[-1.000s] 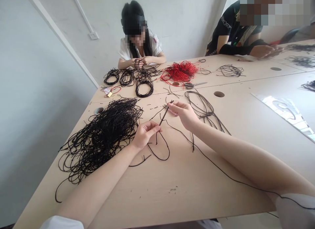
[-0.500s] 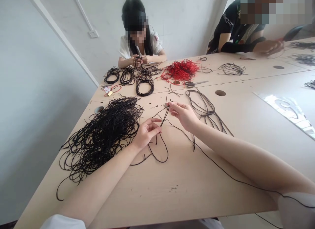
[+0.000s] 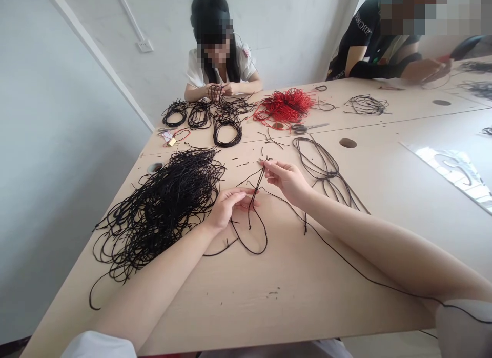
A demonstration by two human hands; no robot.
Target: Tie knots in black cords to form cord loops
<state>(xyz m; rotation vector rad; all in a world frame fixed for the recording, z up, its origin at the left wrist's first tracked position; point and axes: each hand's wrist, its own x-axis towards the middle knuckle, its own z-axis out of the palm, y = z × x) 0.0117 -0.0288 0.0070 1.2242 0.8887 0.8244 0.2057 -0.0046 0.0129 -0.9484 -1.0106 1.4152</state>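
Observation:
A thin black braided cord (image 3: 251,210) hangs over the table from my right hand (image 3: 285,179), whose thumb and index finger pinch its upper end. Its lower part forms a loop below the hands. My left hand (image 3: 225,208) is beside the cord, thumb and fingers stretched out and apart. Some of its fingers pass behind the strands, and it grips nothing that I can see. Close to the left hand lies a big tangled heap of black cords (image 3: 165,204). A looped bundle of black cord (image 3: 326,174) rests beyond my right forearm.
Across the table (image 3: 238,301) sit coiled black cords (image 3: 227,133), a red cord pile (image 3: 288,105) and scissors (image 3: 307,127). One person (image 3: 246,65) handles black cords there; another (image 3: 369,55) works at the far right. A clear sheet (image 3: 449,168) lies right.
My left hand has let go of the cord and its fingers have straightened behind the strands. My right hand keeps its pinch at the top. The view has shifted slightly.

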